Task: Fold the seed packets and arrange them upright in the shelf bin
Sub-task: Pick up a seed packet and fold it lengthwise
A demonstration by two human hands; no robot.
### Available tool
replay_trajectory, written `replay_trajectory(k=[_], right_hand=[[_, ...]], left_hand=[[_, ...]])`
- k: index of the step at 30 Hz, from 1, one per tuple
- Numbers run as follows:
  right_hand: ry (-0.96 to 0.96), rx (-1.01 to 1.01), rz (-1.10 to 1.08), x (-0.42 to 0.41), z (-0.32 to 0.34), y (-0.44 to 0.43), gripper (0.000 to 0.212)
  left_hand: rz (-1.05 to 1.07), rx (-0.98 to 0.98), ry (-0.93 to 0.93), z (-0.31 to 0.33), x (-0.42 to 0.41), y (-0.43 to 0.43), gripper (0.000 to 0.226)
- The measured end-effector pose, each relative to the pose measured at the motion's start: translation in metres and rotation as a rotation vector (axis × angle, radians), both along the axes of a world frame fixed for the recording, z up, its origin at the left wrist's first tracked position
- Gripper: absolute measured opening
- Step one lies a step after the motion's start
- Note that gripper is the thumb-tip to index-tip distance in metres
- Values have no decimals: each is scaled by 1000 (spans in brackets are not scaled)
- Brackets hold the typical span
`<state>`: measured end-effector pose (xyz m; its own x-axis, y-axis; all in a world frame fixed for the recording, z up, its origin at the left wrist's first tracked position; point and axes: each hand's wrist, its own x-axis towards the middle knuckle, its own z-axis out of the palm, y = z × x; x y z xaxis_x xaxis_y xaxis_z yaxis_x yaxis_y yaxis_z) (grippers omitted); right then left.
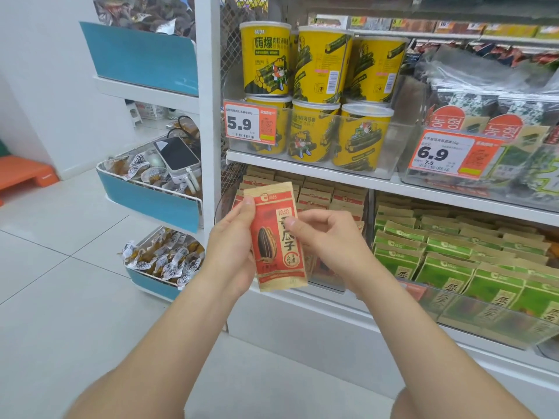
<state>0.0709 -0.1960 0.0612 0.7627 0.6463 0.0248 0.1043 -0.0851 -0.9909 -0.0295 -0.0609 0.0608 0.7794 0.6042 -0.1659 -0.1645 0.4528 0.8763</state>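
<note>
Two bare forearms reach up from the bottom edge and meet on a red-and-tan paper seed packet (276, 237) printed with a dark sunflower seed. The left hand (233, 252) grips the packet's left edge, with the thumb pressed on the front near the top corner and the fingers curled behind. The right hand (329, 240) pinches the packet's right edge about halfway up, thumb on the front, the other fingers loosely curled beside it. The packet stands upright with its top leaning slightly left. Its tan top strip is flat and unfolded, and its bottom edge is just above the white shelf lip (302, 300). Left of the packet lies open white tiled floor (75, 267), bounded by a white upright shelf post (208, 116). Directly behind the packet sits a clear plastic shelf bin (328, 279) packed with rows of matching red packets (320, 195), their tan tops upright and close together. Right of the packet, beyond a divider, green-and-tan packets (447, 261) fill the neighbouring bin. Above the packet, on the next shelf, yellow cylindrical cans (320, 65) stand stacked in two tiers behind an orange price tag (250, 124)
</note>
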Motion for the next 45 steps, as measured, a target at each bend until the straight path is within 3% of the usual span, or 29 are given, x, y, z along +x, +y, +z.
replay_trajectory(k=[3,6,10,14,20,26,29,31,35,40,43,45], right_hand=[[-61,-30,35,-2,-2,-1,14],[-95,84,-158,4,-6,3,17],[-181,105,-311,14,-10,3,23],[-221,44,-300,11,-8,1,30],[74,36,-186,12,-11,1,43],[165,81,-161,11,-7,-1,45],[121,117,-182,12,-9,1,46],[17,139,-232,13,-8,1,35],[-200,128,-267,7,-8,2,25],[-143,192,-4,-2,-4,2,32],[-125,156,30,-3,-4,1,44],[-91,160,-16,-4,-2,-1,40]], left_hand=[[-8,53,8,1,0,8,38],[-191,333,94,2,-6,17,31],[-386,422,150,-5,-12,16,67],[-364,429,121,-2,-13,14,68],[-386,434,146,1,-16,13,63],[-379,447,162,2,-15,12,65],[-350,436,169,2,-14,11,69],[-262,464,182,-1,-12,9,71],[-134,632,189,-6,-5,5,50],[-236,419,119,-9,1,-1,28],[-293,334,95,-8,0,-3,39],[-325,311,80,-8,0,-2,43]])
